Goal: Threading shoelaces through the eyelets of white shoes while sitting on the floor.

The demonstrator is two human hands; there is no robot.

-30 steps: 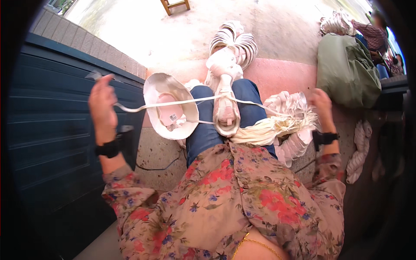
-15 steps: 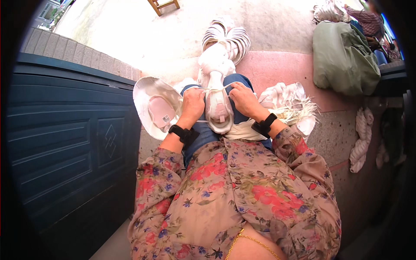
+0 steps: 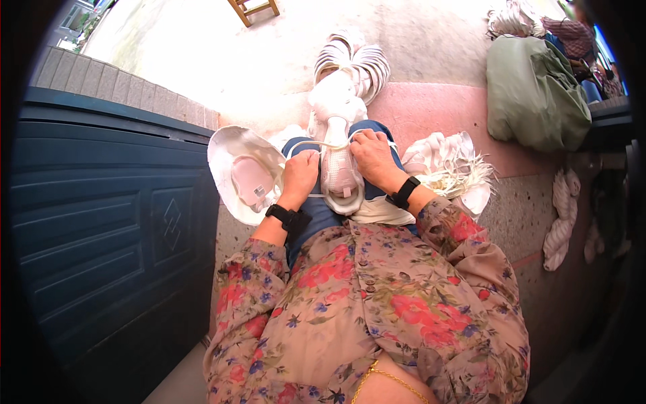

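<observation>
A white shoe upper (image 3: pixel 340 180) with a mesh part and pinkish lining lies between my knees. A pale shoelace (image 3: pixel 315 142) runs across it between my hands. My left hand (image 3: pixel 301 173) is closed on the lace beside the upper's left edge; the lace arcs slackly up from its fingers. My right hand (image 3: pixel 374 157) pinches the lace at the upper's right edge, and its fingertips are partly hidden. Just left of my left hand, a white hat-shaped piece (image 3: pixel 222 158) with a pink lining sits open side up. Right of my right hand lies a bundle of loose white laces (image 3: pixel 464 175).
Ahead of my knees, a string of stacked white uppers (image 3: pixel 370 66) rests on the ground. A dark blue panelled door (image 3: pixel 101 215) stands close on my left. At the far right are a green sack (image 3: pixel 535 94), a twisted white bundle (image 3: pixel 562 219) and another person (image 3: pixel 575 40). A wooden stool (image 3: pixel 259 10) stands far ahead.
The lace, stretched fairly straight between my hands before, now curves slackly. My left hand has dropped slightly toward me, and my right hand has shifted in close to the upper.
</observation>
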